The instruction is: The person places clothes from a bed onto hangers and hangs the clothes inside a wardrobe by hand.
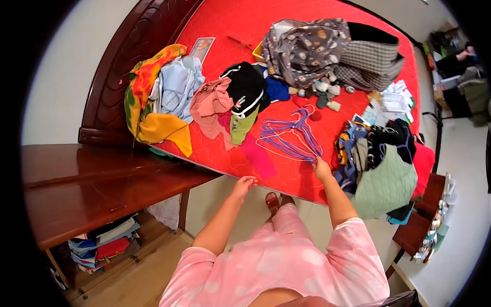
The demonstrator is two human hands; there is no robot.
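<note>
A bunch of purple hangers (308, 135), mixed with white ones, is laid on the red bed (296, 183) – its lower right end is clamped in the right hand (322, 170). The left hand (244, 187) is held at the bed's near edge, near a bright pink cloth (259, 157); whether its fingertips meet cannot be told. White marks on a black garment (246, 84) are too small to be read. Bare red cover is left between hangers and near edge; to the right, room is bounded by a pale green garment (386, 181).
</note>
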